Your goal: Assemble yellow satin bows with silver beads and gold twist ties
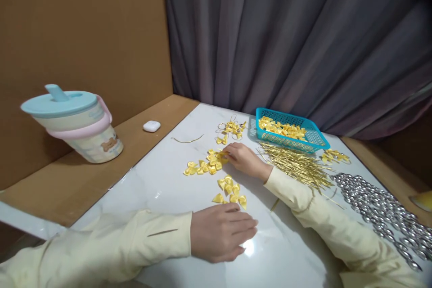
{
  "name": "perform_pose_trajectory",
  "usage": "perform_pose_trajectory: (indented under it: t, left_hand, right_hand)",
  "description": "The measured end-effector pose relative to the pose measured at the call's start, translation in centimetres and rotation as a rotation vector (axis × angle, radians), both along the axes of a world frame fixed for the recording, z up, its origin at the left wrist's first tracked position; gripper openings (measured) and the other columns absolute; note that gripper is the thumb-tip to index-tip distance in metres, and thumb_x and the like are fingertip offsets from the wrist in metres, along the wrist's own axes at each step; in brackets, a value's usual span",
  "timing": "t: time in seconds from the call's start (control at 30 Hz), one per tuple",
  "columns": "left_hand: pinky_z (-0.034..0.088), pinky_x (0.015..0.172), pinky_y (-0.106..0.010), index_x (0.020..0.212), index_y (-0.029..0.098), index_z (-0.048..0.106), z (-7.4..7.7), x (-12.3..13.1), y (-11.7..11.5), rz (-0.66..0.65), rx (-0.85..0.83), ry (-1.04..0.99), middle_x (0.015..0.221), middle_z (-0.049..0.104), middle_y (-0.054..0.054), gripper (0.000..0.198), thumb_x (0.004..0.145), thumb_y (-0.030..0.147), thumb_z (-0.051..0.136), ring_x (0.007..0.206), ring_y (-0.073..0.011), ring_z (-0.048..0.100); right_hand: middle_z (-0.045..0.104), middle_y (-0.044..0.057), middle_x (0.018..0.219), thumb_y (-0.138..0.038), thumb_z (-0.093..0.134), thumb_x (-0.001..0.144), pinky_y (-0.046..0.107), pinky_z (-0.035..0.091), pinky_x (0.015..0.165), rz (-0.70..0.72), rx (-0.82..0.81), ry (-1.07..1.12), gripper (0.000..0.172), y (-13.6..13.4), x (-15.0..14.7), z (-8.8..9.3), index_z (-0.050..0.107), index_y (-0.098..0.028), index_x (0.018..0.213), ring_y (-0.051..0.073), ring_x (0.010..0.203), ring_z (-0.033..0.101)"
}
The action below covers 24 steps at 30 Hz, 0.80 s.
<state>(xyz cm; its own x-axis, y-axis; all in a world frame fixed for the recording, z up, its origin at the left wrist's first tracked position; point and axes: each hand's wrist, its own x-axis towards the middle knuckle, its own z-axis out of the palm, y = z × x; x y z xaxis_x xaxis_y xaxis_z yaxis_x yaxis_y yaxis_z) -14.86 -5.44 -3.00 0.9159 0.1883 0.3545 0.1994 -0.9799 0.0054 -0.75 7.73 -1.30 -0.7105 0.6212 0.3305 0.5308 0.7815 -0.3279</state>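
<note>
My left hand [222, 232] lies palm down over the white marbled tabletop, fingers stretched out and holding nothing. Just beyond it is a small group of yellow ribbon bows [232, 190]. Farther up, the fingers of my right hand [243, 158] are closed at the right end of another cluster of yellow bows [205, 164], with a ribbon bow [222, 155] at the fingertips. The fingertips partly cover this bow. Behind my right hand are more bows with metal rings [232, 128] among them.
A blue basket [312, 132] of yellow bows stands at the back. Gold twist ties [293, 164] lie beside my right forearm, silver oval pieces [374, 207] to the right. At left are a lidded cup [91, 144] and a white case [151, 126]. A single gold tie [187, 141] lies apart.
</note>
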Motion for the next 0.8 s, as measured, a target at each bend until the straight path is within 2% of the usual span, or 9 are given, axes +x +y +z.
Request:
perform_pose_trajectory:
  t: [0.17, 0.27, 0.33, 0.4, 0.47, 0.57, 0.63, 0.8]
  left_hand:
    - [0.039, 0.086, -0.032, 0.107, 0.007, 0.057, 0.6, 0.0, 0.0, -0.023, 0.087, -0.042, 0.116, 0.061, -0.011, 0.028, 0.087, 0.016, 0.04, 0.102, -0.0188, 0.055]
    - [0.039, 0.082, -0.033, 0.104, 0.008, 0.058, 1.3, 0.0, -0.1, -0.04, 0.099, -0.114, 0.108, 0.065, -0.01, 0.025, 0.084, 0.012, 0.043, 0.097, -0.0189, 0.056]
    - [0.039, 0.08, -0.033, 0.104, 0.009, 0.057, 1.6, 0.0, 0.0, 0.016, 0.078, -0.185, 0.101, 0.067, -0.008, 0.025, 0.082, 0.011, 0.047, 0.094, -0.0192, 0.057]
    - [0.038, 0.079, -0.033, 0.105, 0.013, 0.056, 1.8, 0.2, 0.1, 0.116, 0.045, -0.266, 0.097, 0.068, -0.006, 0.025, 0.081, 0.011, 0.05, 0.093, -0.0191, 0.057]
    - [0.038, 0.08, -0.033, 0.105, 0.016, 0.055, 1.9, 0.4, 0.2, 0.212, 0.003, -0.316, 0.094, 0.068, -0.005, 0.024, 0.081, 0.013, 0.052, 0.091, -0.0186, 0.056]
    - [0.039, 0.08, -0.033, 0.103, 0.017, 0.055, 1.9, 0.9, 0.2, 0.281, -0.045, -0.308, 0.091, 0.066, -0.005, 0.021, 0.082, 0.015, 0.054, 0.089, -0.0183, 0.054]
    - [0.038, 0.079, -0.033, 0.102, 0.017, 0.055, 1.9, 1.2, 0.3, 0.295, -0.064, -0.283, 0.091, 0.065, -0.005, 0.021, 0.082, 0.013, 0.054, 0.088, -0.0183, 0.053]
    - [0.035, 0.082, -0.036, 0.109, 0.017, 0.053, 2.3, 1.5, 0.5, 0.341, -0.106, -0.28, 0.096, 0.062, -0.008, 0.028, 0.081, 0.021, 0.059, 0.09, -0.0205, 0.051]
  right_hand:
    - [0.065, 0.005, 0.081, -0.015, 0.043, 0.085, 0.023, 0.043, 0.067, -0.112, -0.112, 0.109, 0.019, -1.6, 3.0, 1.5, 0.058, -0.014, 0.096, 0.012, 0.071, 0.058]
    - [0.064, 0.004, 0.075, -0.02, 0.049, 0.082, 0.024, 0.045, 0.063, -0.129, -0.521, 0.27, 0.018, -3.8, 5.5, 2.2, 0.057, -0.013, 0.096, 0.012, 0.067, 0.06]
    - [0.064, 0.003, 0.076, -0.021, 0.054, 0.079, 0.024, 0.046, 0.064, -0.093, -0.76, 0.336, 0.018, -5.8, 7.2, 2.0, 0.057, -0.013, 0.094, 0.012, 0.068, 0.06]
    - [0.063, 0.002, 0.075, -0.023, 0.056, 0.078, 0.024, 0.046, 0.064, -0.069, -0.913, 0.359, 0.018, -7.6, 8.7, 1.4, 0.057, -0.015, 0.093, 0.012, 0.067, 0.06]
    - [0.063, 0.003, 0.078, -0.026, 0.058, 0.077, 0.023, 0.046, 0.061, -0.064, -0.997, 0.386, 0.019, -8.9, 9.6, 0.8, 0.058, -0.015, 0.092, 0.011, 0.067, 0.059]
    - [0.064, 0.004, 0.077, -0.031, 0.061, 0.075, 0.023, 0.045, 0.054, -0.103, -1.05, 0.437, 0.02, -9.8, 10.2, 0.4, 0.059, -0.014, 0.087, 0.01, 0.059, 0.057]
    - [0.063, 0.002, 0.071, -0.03, 0.063, 0.074, 0.024, 0.047, 0.055, -0.132, -1.118, 0.527, 0.02, -9.9, 10.2, 0.6, 0.059, -0.014, 0.084, 0.011, 0.057, 0.059]
    - [0.062, 0.002, 0.074, -0.02, 0.07, 0.067, 0.026, 0.049, 0.072, -0.094, -1.528, 0.82, 0.025, -10.8, 9.5, 1.5, 0.058, -0.011, 0.086, 0.014, 0.07, 0.066]
